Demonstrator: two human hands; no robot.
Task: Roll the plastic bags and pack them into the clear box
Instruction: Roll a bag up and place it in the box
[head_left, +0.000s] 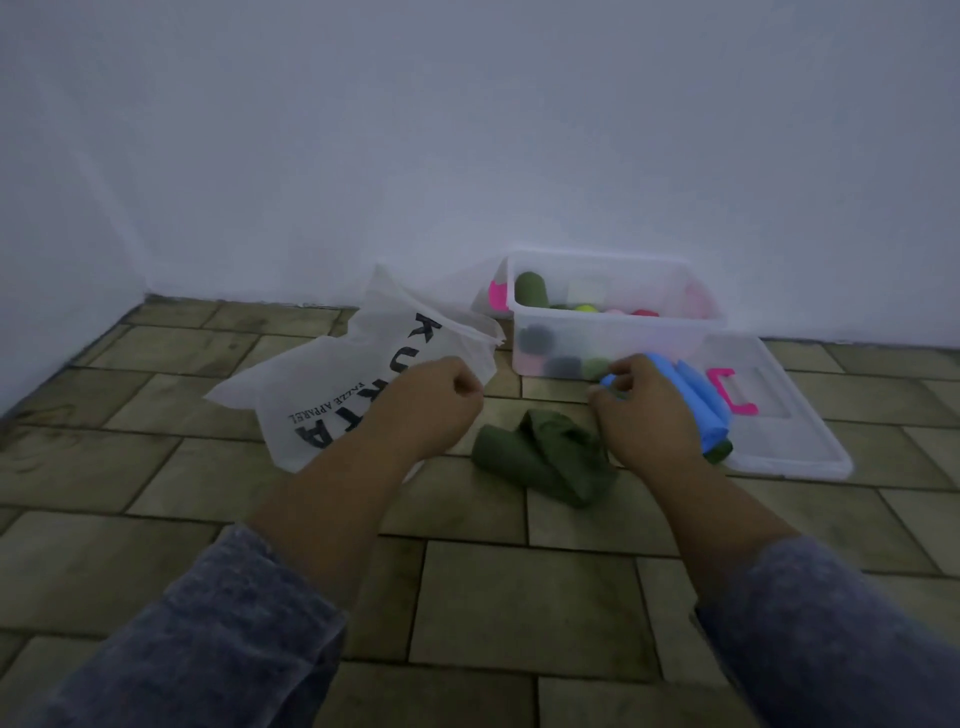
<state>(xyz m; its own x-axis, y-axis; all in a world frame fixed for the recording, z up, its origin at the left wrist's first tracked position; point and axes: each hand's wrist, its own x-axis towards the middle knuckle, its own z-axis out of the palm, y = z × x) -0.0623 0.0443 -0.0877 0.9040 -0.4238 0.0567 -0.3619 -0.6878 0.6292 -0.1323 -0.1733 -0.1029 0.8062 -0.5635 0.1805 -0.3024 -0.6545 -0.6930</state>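
Curling our right hand round the blue roll, left hand fisted by the white bag, grip unclear, we reckon that roll goes in the clear box next.

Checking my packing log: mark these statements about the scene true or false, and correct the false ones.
1. The right hand grips a blue bag. True.
2. The clear box is empty. False: rolled bags lie inside it.
3. A green bag lies on the floor between the two forearms. True.
4. The lid sits closed on the clear box. False: it lies on the floor beside the clear box.
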